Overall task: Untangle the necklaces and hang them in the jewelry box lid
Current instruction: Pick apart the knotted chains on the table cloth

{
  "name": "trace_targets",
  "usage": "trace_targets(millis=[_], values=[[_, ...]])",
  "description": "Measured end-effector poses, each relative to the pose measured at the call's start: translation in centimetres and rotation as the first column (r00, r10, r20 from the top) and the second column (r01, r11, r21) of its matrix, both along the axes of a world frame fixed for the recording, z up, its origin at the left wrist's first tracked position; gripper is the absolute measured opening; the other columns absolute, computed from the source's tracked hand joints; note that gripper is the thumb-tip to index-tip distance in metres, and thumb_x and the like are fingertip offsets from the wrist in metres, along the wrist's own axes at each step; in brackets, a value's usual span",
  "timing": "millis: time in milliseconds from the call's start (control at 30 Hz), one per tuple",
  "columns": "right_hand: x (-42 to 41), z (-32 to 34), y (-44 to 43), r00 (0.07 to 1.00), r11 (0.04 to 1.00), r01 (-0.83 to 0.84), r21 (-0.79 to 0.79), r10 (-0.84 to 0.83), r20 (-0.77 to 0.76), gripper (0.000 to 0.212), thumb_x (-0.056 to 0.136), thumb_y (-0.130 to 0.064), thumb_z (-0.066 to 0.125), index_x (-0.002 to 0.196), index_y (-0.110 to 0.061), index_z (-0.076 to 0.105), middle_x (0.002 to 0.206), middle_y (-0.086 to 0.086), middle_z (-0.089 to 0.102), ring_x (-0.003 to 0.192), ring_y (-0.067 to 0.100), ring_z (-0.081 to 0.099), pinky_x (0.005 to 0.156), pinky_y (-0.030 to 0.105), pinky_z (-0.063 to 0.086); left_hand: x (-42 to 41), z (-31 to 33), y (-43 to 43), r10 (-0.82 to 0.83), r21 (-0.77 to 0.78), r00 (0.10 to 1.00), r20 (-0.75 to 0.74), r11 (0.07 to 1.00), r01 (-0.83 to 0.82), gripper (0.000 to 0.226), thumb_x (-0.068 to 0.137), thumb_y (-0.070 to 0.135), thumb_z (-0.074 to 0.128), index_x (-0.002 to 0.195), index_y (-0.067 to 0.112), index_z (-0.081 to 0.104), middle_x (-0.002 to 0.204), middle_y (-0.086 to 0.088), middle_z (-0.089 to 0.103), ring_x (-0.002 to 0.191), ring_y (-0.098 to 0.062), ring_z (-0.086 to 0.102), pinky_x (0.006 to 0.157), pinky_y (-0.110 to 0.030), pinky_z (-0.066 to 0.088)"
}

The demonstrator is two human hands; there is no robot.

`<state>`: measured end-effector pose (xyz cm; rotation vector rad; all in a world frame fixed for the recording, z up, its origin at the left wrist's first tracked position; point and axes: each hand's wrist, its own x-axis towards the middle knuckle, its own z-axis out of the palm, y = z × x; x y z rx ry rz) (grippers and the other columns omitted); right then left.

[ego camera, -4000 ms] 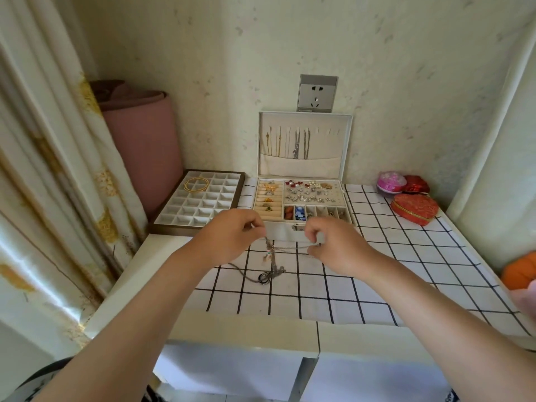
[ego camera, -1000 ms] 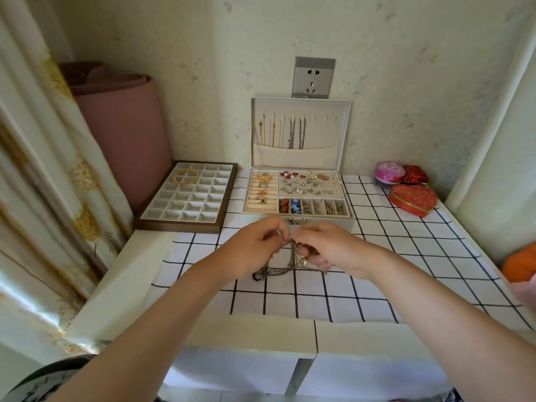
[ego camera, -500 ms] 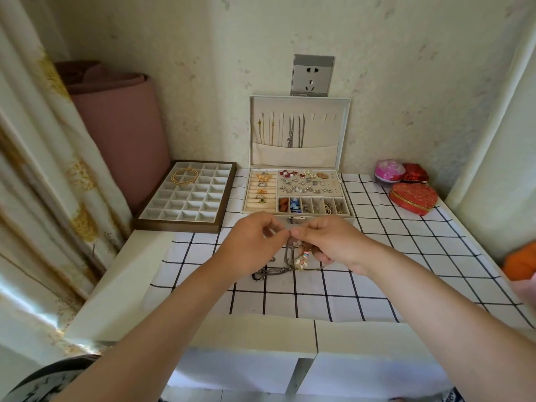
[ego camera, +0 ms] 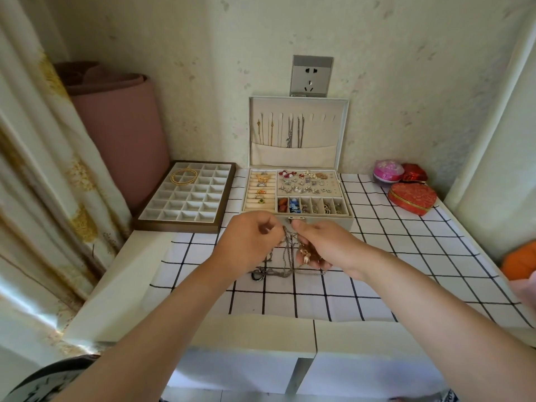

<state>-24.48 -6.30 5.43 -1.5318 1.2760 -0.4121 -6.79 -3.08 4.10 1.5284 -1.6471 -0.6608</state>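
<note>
1. My left hand is pinching the tangled necklaces, middle of the frame.
2. The jewelry box lid, upper middle, is standing open.
3. My right hand, close beside, is gripping them too; hard pulling could tighten the knot or snap a chain.

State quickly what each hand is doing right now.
Left hand: pinching the tangled necklaces.
Right hand: gripping the same necklaces.
</note>
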Motion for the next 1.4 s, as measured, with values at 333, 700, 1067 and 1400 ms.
trace_targets(millis=[333, 700, 1067, 1400], values=[[-0.1, -0.8, -0.3, 0.996, 0.993, 0.085, -0.077, -0.082, 0.033, 0.018, 0.103, -0.026, 0.053, 0.093, -0.011, 0.056, 0.068, 0.007, 0.070, 0.038, 0.016, 0.040, 0.038, 0.021, 0.029, -0.2, 0.2, -0.1, 0.100, 0.015, 0.989, 0.107, 0.995, -0.102, 0.016, 0.087, 0.025, 0.063, 0.071, 0.027, 0.064, 0.066, 0.012, 0.060, 0.062, -0.003, 0.053, 0.061, -0.021, 0.048], [-0.3, -0.4, -0.7, 0.972, 0.935, 0.233, 0.266, -0.235, -0.025, 0.022, 0.100, -0.023, 0.046, 0.107, -0.005, 0.056, 0.073, 0.012, 0.070, 0.040, 0.018, 0.045, 0.034, 0.015, 0.022, -1.5, 0.3, 0.0, 0.124, 0.128, 0.947, -0.297, 0.988, -0.089, 0.022, 0.091, 0.011, 0.053, 0.071, 0.015, 0.062, 0.073, -0.003, 0.062, 0.070, -0.009, 0.055, 0.064, -0.014, 0.045], [-2.0, -1.4, -1.4, 0.973, 0.957, 0.182, -0.225, -0.208, -0.101, 0.021, 0.101, -0.017, 0.055, 0.096, -0.008, 0.073, 0.061, 0.002, 0.062, 0.039, 0.003, 0.050, 0.040, 0.014, 0.035, -2.1, 1.2, -1.4, 0.102, 0.089, 0.961, -0.258, 0.993, -0.082, 0.009, 0.092, 0.010, 0.060, 0.091, 0.018, 0.065, 0.057, 0.012, 0.050, 0.043, 0.000, 0.040, 0.048, -0.014, 0.035], [-4.6, -0.3, -1.9, 0.927, 0.950, 0.189, -0.248, -0.256, -0.275, 0.037, 0.095, -0.033, 0.057, 0.069, -0.010, 0.068, 0.050, -0.004, 0.050, 0.056, 0.018, 0.048, 0.056, 0.030, 0.031, -1.2, 1.6, -2.3, 0.082, 0.151, 0.991, -0.107, 0.986, -0.066, 0.008, 0.089, 0.025, 0.069, 0.083, 0.029, 0.072, 0.063, -0.001, 0.062, 0.049, -0.010, 0.044, 0.060, -0.028, 0.042]])
